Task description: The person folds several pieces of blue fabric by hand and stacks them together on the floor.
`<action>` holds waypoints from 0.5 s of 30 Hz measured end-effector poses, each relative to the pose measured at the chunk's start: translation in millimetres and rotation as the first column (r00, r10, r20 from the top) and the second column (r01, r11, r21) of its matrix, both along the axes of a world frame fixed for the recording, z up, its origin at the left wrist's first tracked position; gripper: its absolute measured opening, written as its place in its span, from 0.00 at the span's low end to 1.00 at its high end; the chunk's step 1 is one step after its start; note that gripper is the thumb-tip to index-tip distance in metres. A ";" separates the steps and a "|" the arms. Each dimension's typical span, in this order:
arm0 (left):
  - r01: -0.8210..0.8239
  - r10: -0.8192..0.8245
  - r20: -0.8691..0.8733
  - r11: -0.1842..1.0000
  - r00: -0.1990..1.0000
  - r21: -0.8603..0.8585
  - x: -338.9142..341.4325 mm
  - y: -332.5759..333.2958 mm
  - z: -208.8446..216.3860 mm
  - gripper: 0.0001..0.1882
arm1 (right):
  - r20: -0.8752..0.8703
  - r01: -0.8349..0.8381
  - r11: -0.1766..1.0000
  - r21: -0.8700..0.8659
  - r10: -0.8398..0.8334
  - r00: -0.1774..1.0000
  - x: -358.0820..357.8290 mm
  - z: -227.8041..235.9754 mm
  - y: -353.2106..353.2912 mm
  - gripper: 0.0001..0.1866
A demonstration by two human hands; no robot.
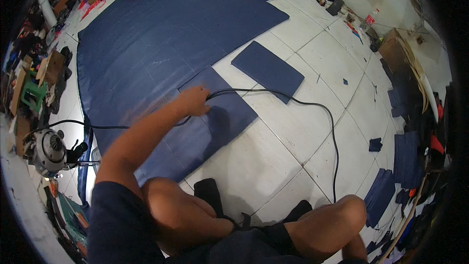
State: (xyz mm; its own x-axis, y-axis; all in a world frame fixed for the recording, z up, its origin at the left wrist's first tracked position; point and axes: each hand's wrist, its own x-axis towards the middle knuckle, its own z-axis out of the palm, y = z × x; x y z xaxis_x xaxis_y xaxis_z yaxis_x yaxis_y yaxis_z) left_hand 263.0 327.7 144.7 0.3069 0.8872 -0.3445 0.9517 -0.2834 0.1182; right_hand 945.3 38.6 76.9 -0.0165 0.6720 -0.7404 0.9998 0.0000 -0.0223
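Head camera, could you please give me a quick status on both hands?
Left hand gripping black cable over dark blue fabric piece. Right hand not in view. Cable trails across the tiled floor.

The left hand point(194, 101) lay on the black cable point(312, 105), its fingers and grip hidden. The cable's far end vanished behind the right knee point(349, 210). The right hand was out of view. Clutter point(44, 68) along the left rim was too blurred to identify.

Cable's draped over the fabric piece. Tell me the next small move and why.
Probably lift the black cable off the blue piece and lay it on the tiles. The left hand already rests on it where it crosses the piece, and it runs on over the floor.
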 end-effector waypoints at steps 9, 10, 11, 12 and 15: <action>-0.311 0.308 0.120 0.950 0.944 0.005 -19.9 -16.5 -126.1 0.16 | 0.008 -0.253 0.838 0.484 0.285 0.959 -117.8 182.7 245.4 0.26; -0.315 0.310 0.166 0.949 0.936 0.002 -24.2 -22.0 -123.8 0.16 | 0.047 -0.253 0.847 0.468 0.262 0.964 -149.5 189.9 266.8 0.26; -0.319 0.312 0.209 0.948 0.927 0.004 -31.7 -27.7 -119.0 0.16 | -0.042 -0.224 0.840 0.494 0.280 0.959 -178.8 192.0 283.4 0.26; -0.327 0.314 0.252 0.945 0.915 0.011 -40.1 -30.4 -111.6 0.16 | -0.103 -0.182 0.848 0.497 0.266 0.959 -209.8 190.6 294.2 0.25; -0.084 0.204 0.563 0.969 0.801 -0.231 -34.7 -43.4 -67.8 0.15 | -0.245 -0.203 0.834 0.513 0.368 0.897 -236.0 149.2 307.9 0.24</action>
